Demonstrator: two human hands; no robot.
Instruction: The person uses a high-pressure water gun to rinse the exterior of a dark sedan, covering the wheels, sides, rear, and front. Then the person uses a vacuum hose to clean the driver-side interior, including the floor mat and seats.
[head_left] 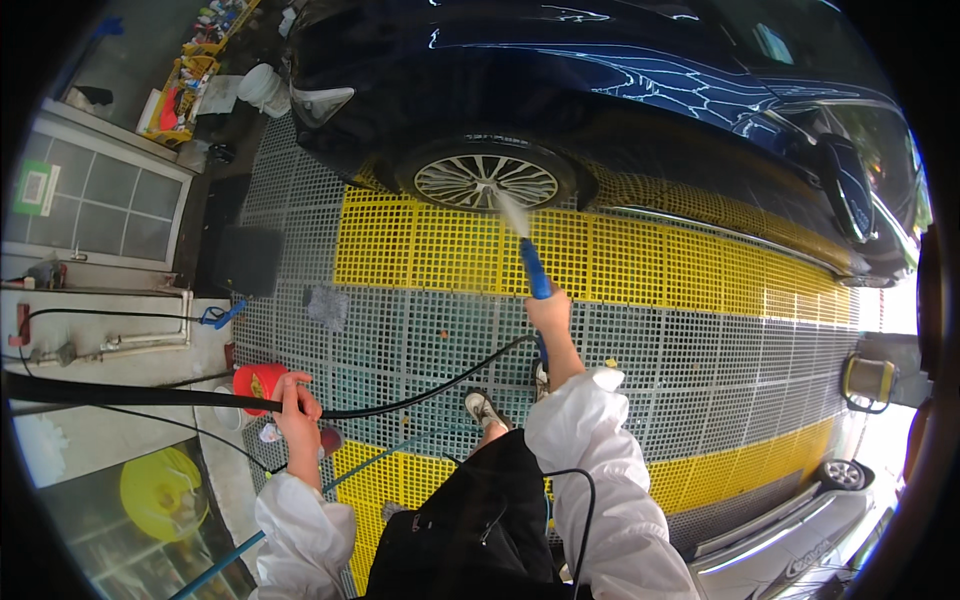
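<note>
Sprayer in right hand: gripping it, fist closed, pointing it over the yellow strip of the floor, shooting water at the wheel of the blue car near that strip's far edge. With left hand, clasping the black hose in front of a red bucket near the floor's left edge.

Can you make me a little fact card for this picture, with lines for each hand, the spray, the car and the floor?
Left hand: on the thick black hose
Right hand: gripping the blue spray gun
Spray: white, pointed at a wheel
Car: dark blue, shiny
Floor: yellow and gray grating
</note>
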